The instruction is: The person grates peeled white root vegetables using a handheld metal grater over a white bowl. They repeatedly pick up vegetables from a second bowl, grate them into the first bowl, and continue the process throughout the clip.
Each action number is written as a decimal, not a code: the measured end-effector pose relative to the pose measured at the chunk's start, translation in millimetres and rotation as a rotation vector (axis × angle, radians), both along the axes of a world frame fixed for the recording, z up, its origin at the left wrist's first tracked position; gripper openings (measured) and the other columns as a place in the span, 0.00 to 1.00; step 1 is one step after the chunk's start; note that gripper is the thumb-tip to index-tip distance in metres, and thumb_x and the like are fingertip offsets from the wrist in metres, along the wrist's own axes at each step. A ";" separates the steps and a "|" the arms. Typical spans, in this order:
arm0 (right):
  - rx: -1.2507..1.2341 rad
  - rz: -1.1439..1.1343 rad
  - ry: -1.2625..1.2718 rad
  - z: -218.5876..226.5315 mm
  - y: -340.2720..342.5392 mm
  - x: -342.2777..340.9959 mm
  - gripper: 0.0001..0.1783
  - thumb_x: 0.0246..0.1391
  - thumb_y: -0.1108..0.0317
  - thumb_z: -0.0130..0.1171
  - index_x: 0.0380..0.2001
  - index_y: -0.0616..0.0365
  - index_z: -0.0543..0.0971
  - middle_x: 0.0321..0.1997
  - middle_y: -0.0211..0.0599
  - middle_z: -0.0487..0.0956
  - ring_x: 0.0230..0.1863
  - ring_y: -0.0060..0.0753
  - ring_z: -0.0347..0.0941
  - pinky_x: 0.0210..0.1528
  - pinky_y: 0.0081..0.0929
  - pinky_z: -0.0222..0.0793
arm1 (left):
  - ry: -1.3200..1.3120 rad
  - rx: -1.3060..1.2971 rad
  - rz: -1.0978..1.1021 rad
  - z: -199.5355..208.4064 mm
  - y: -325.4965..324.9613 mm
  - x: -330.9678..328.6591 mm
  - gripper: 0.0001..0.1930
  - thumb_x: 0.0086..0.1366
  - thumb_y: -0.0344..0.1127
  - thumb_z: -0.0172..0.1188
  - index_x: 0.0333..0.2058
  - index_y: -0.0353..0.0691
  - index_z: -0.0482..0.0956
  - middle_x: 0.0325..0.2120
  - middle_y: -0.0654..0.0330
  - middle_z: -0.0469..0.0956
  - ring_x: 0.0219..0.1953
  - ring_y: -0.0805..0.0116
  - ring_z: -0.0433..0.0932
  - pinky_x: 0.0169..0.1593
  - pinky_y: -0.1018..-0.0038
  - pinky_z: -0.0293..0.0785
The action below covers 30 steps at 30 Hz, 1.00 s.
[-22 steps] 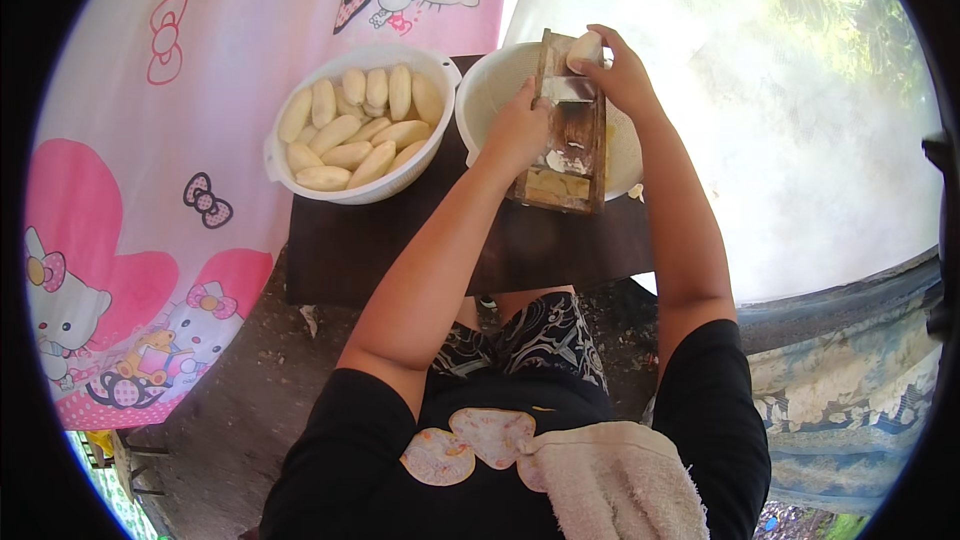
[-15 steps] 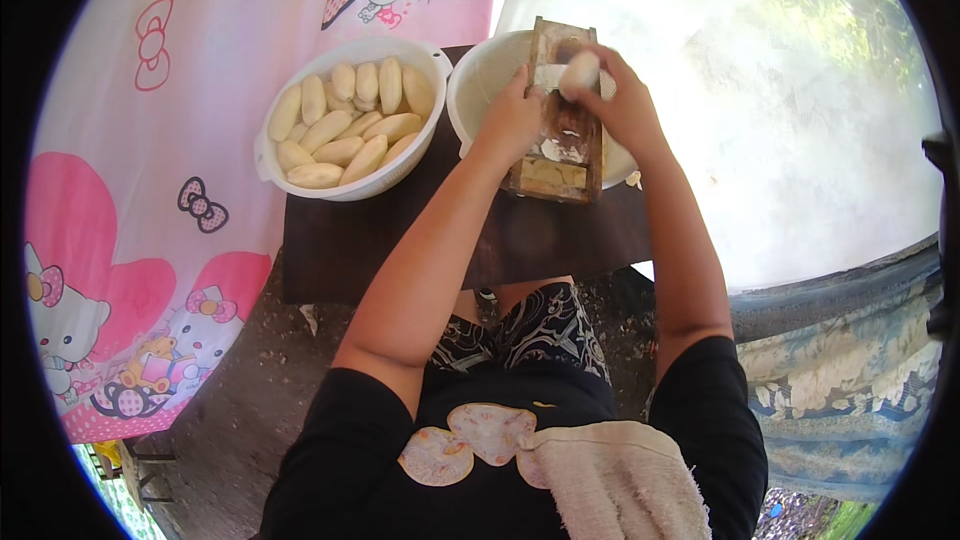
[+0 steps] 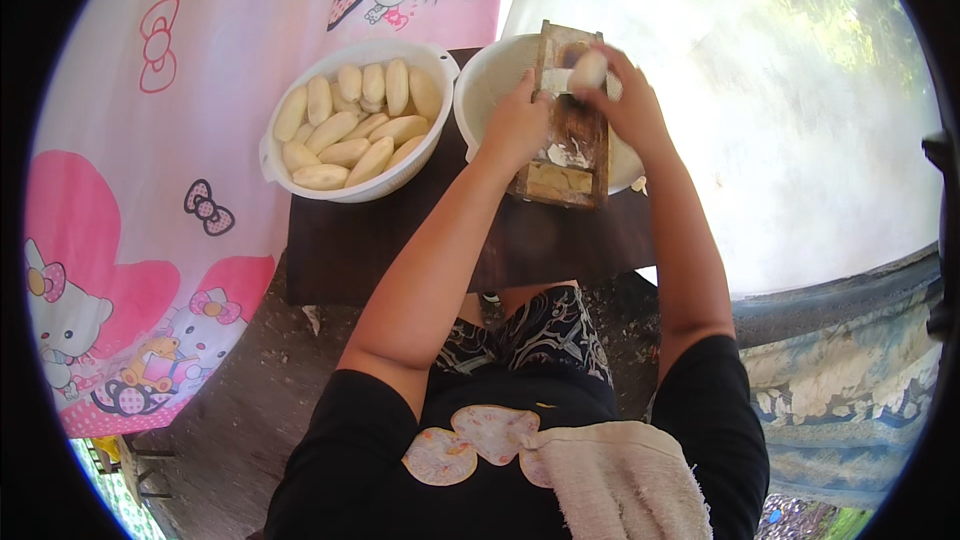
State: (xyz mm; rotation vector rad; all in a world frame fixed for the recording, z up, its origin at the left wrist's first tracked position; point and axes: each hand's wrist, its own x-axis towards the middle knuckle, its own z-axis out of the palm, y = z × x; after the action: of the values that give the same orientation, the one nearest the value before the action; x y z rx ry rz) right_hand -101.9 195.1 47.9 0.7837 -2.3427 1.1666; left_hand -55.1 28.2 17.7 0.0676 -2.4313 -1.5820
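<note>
A wooden slicer with a pale blade plate lies tilted across a white bowl. My left hand grips the slicer's left edge, thumb on top. In my right hand is a peeled banana, slightly blurred, held over the slicer's upper part by the plate. Pale scraps stick to the wood lower down. What lies inside the bowl beneath is mostly hidden. To the left, a white basin holds many peeled bananas.
Both vessels stand on a dark brown table before my knees. A pink patterned curtain hangs at left, and a whitish translucent sheet at right. A beige towel lies over my shirt.
The whole view has shifted slightly, so everything sits a little further right. My right hand keeps the banana at about the same place on the slicer; the left grip is unchanged.
</note>
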 end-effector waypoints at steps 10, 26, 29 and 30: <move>0.042 -0.046 -0.024 -1.3 -4.6 -47.1 0.30 0.48 0.59 0.64 0.56 0.50 0.71 0.49 0.45 0.79 0.54 0.46 0.73 0.65 0.42 0.50 | 0.033 -0.076 -0.018 -2.4 -2.6 -4.8 0.30 0.69 0.42 0.44 0.66 0.36 0.54 0.57 0.38 0.67 0.59 0.45 0.67 0.62 0.62 0.61; 0.123 -0.121 -0.051 6.8 -10.9 -46.4 0.29 0.49 0.59 0.63 0.55 0.51 0.71 0.43 0.43 0.81 0.53 0.43 0.72 0.69 0.45 0.44 | 0.029 -0.029 -0.020 -1.0 -2.2 -1.7 0.30 0.69 0.42 0.44 0.65 0.34 0.55 0.59 0.39 0.65 0.62 0.46 0.65 0.64 0.63 0.58; 0.076 -0.036 -0.035 3.0 -3.5 -18.8 0.31 0.47 0.58 0.65 0.56 0.51 0.71 0.45 0.40 0.80 0.54 0.43 0.72 0.70 0.48 0.41 | 0.025 -0.006 -0.016 -1.8 -2.3 -1.6 0.30 0.69 0.41 0.44 0.65 0.33 0.55 0.58 0.38 0.66 0.61 0.46 0.65 0.63 0.64 0.59; 0.075 -0.042 -0.069 -0.4 -0.6 -3.1 0.31 0.47 0.59 0.65 0.56 0.50 0.71 0.46 0.40 0.80 0.55 0.42 0.72 0.71 0.49 0.39 | 0.016 0.004 -0.015 -2.5 -2.2 -1.7 0.30 0.69 0.41 0.44 0.65 0.33 0.55 0.58 0.38 0.66 0.61 0.46 0.66 0.63 0.64 0.60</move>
State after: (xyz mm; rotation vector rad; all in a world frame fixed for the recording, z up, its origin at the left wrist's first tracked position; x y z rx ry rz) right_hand -105.0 194.5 47.5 0.7266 -2.4595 1.1108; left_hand -56.9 26.0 15.2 0.0370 -2.4218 -1.5879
